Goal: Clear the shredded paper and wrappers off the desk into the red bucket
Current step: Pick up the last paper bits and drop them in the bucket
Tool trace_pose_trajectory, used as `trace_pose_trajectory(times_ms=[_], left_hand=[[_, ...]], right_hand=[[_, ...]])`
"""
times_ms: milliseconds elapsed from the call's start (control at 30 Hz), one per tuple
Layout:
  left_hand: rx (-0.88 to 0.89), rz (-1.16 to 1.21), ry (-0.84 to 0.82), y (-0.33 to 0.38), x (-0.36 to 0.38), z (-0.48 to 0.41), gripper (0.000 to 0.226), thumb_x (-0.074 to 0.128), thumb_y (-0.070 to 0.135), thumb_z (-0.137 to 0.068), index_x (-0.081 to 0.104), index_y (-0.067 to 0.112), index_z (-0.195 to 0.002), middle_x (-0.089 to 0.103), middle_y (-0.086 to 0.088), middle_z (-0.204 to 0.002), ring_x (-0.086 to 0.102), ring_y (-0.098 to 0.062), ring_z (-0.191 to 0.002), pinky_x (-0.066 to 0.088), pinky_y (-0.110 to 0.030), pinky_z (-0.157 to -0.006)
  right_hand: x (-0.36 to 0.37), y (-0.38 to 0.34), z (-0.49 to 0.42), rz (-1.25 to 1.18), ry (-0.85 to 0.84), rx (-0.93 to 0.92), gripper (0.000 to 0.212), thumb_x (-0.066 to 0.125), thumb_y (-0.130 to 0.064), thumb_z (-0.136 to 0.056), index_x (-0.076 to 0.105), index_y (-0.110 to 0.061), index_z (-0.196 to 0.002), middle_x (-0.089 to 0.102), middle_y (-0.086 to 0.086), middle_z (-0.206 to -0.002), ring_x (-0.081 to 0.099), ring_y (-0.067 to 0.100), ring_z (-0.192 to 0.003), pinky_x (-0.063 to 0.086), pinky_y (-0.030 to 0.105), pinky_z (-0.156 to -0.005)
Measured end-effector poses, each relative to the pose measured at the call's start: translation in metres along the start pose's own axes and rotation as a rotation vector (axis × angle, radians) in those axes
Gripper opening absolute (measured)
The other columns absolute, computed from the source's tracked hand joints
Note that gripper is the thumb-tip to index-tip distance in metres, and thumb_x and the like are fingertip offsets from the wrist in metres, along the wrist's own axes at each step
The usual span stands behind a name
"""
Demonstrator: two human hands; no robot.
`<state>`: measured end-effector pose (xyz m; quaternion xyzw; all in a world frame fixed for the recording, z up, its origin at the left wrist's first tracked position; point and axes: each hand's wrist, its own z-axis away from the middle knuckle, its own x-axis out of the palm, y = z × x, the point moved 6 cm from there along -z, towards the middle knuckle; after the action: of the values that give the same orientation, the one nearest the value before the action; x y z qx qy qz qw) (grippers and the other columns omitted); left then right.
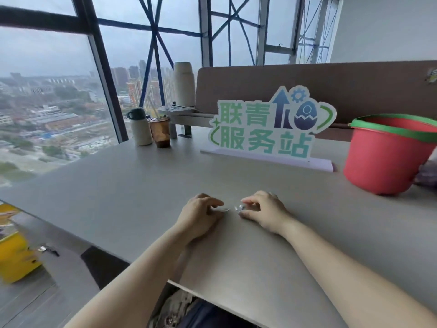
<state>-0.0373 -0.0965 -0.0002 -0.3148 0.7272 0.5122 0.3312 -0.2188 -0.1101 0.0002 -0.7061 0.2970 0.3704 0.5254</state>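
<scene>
Desk (pixel 132 185): flat, matte grey board that fills the middle of the frame.
Left hand (pixel 201 214): low centre, heel on the desk, fingers curled, thumb and forefinger pinching a pale scrap (pixel 221 210), thin and flat against the board.
Right hand (pixel 262 211): just right of the left, fingers bent, their tips nipping a crinkled wrapper (pixel 238 207), small, shiny and silvery.
Scraps: close together between the two hands, low on the desk, well apart from the bucket.
Red bucket (pixel 383 157): right edge of the frame, smooth tapered plastic with a green band round its rim, standing upright on the desk.
Sign (pixel 267 129): upper centre, flat cut-out board with teal characters, on a pale base.
Cup (pixel 160 133): clear brownish plastic, beside a cream bottle (pixel 140 129) with a dark cap, upper left of centre.
Partition (pixel 331 84): brown, felt-like panel behind the sign.
</scene>
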Motion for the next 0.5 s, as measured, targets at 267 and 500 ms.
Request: trace_pose_trajectory(times_ms=[267, 500], left_hand=[[0.028, -0.003, 0.013, 0.006, 0.011, -0.013, 0.021, 0.063, 0.032, -0.081, 0.069, 0.037, -0.100, 0.065, 0.009, -0.096, 0.062, -0.014, -0.088, 0.051, -0.032, -0.085], [0.045, 0.008, 0.046, 0.006, 0.012, -0.012, 0.019, 0.063, 0.031, -0.081, 0.070, 0.035, -0.099, 0.065, 0.008, -0.096, 0.062, -0.014, -0.088, 0.050, -0.030, -0.085]], right_hand=[[0.001, 0.000, -0.001, -0.013, 0.082, -0.007, 0.026, 0.067, -0.047, -0.077, 0.071, -0.034, -0.100, 0.062, -0.004, -0.100, 0.049, 0.019, -0.105, 0.040, 0.029, -0.089], [0.003, 0.001, -0.003, -0.045, 0.115, -0.033, 0.017, 0.069, -0.043, -0.076, 0.073, -0.037, -0.091, 0.054, -0.014, -0.081, 0.050, 0.015, -0.096, 0.039, 0.027, -0.081]])
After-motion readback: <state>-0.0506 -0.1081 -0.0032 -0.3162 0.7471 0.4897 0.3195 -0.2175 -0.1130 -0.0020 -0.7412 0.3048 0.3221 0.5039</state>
